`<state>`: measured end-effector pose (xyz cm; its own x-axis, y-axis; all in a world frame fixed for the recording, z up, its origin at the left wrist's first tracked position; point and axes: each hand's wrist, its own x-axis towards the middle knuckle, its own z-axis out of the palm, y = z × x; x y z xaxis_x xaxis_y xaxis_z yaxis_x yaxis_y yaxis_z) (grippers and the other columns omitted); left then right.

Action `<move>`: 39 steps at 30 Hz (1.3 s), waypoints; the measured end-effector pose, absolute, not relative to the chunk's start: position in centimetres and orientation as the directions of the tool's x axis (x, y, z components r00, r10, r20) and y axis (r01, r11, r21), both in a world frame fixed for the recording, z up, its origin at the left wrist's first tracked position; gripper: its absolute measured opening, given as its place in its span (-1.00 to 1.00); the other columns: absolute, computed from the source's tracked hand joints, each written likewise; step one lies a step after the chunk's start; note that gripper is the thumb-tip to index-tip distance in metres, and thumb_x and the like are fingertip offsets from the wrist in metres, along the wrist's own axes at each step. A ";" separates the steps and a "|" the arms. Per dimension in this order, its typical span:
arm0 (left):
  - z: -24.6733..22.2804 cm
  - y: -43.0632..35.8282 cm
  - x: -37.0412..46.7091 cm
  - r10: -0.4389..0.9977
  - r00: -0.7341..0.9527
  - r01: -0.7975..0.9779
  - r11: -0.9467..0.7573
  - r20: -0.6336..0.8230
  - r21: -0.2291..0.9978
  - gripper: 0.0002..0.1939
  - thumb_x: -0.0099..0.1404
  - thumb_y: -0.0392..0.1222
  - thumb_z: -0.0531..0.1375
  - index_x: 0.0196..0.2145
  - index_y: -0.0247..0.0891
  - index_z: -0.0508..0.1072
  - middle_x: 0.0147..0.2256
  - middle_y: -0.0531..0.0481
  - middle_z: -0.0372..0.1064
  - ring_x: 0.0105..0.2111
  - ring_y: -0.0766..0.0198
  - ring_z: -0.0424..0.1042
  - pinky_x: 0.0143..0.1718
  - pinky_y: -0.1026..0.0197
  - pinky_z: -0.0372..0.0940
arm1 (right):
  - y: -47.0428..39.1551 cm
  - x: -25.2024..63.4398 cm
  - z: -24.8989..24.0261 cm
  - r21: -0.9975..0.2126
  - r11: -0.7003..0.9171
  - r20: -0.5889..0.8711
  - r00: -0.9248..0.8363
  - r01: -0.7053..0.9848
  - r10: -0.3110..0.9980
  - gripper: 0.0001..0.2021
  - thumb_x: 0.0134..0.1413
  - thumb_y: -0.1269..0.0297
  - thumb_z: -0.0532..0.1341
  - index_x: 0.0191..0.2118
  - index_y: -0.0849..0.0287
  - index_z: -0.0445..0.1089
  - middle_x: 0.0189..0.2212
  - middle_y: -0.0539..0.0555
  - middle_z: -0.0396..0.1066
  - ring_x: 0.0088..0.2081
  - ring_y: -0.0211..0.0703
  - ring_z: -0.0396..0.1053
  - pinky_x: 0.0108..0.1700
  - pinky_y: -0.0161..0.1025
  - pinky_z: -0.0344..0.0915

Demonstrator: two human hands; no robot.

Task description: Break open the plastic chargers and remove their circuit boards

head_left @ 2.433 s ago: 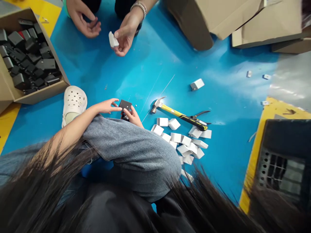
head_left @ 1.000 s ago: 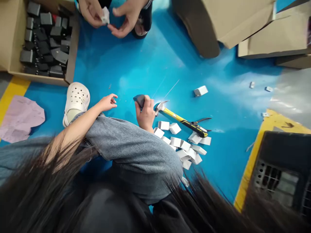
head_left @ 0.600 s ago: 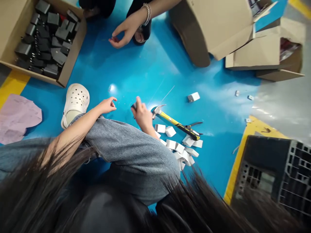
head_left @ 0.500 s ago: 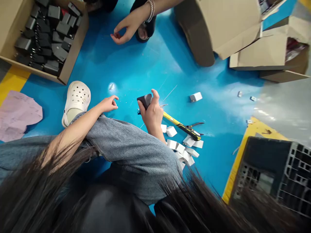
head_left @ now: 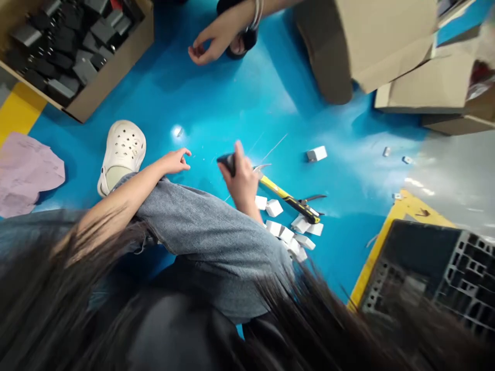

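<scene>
My right hand [head_left: 243,181] is closed around a small black block-shaped piece [head_left: 227,164], blurred by motion, with the index finger raised along it. My left hand [head_left: 176,161] rests by my knee, its fingers loosely curled, index finger and thumb apart, with nothing visible in them. Just right of my right hand, a hammer [head_left: 284,196] with a yellow and black handle lies on the floor. Its handle end lies over pliers [head_left: 309,202], largely covered. Several white blocks [head_left: 286,235] are heaped beside my leg, and a single white block [head_left: 317,153] lies farther off.
An open carton [head_left: 112,69] of black block-shaped pieces stands at upper left. Another person's hand [head_left: 216,38] hangs at the top. Cardboard boxes [head_left: 386,36] occupy the upper right, a black crate [head_left: 421,247] the lower right. Crumpled pink paper [head_left: 29,172] lies at left.
The view has shifted slightly, so the carton sits farther up and left. My right hand still holds the black piece, which has turned and blurred. The other person's hand has moved little.
</scene>
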<state>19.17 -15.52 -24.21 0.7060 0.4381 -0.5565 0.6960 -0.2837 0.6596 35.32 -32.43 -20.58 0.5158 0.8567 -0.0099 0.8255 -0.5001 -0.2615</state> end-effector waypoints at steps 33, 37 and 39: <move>-24.4 -15.5 19.3 0.413 0.689 0.722 -0.315 -0.596 0.616 -0.50 0.23 -0.14 0.19 0.12 -0.19 0.28 -0.21 0.01 0.47 -0.26 0.22 0.47 -0.30 0.26 0.25 | -33.8 35.0 -23.7 -0.173 -0.449 -0.197 0.415 0.877 0.888 -0.46 0.34 0.07 -0.06 0.34 0.10 0.19 0.02 0.28 0.40 -0.05 0.05 0.42 -0.15 -0.21 0.34; -24.8 -15.4 19.2 0.422 0.682 0.728 -0.322 -0.597 0.605 -0.49 0.22 -0.13 0.19 0.12 -0.20 0.29 -0.22 0.00 0.47 -0.29 0.22 0.46 -0.31 0.26 0.24 | -34.1 35.3 -23.5 -0.151 -0.481 -0.240 0.440 0.864 0.865 -0.44 0.32 0.08 -0.04 0.36 0.13 0.14 0.05 0.29 0.40 -0.06 0.05 0.44 -0.17 -0.19 0.36; -24.9 -15.4 19.2 0.413 0.685 0.726 -0.329 -0.600 0.604 -0.50 0.22 -0.13 0.20 0.11 -0.20 0.30 -0.22 0.01 0.48 -0.29 0.23 0.46 -0.30 0.26 0.24 | -34.6 35.5 -23.4 -0.195 -0.498 -0.193 0.465 0.845 0.864 -0.42 0.32 0.07 -0.04 0.38 0.14 0.10 0.05 0.29 0.40 -0.06 0.06 0.44 -0.17 -0.15 0.38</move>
<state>19.22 -15.41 -24.87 0.6853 0.4125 -0.6001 0.7264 -0.3287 0.6036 35.53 -34.55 -23.42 0.4650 0.8640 -0.1930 0.8449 -0.4982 -0.1950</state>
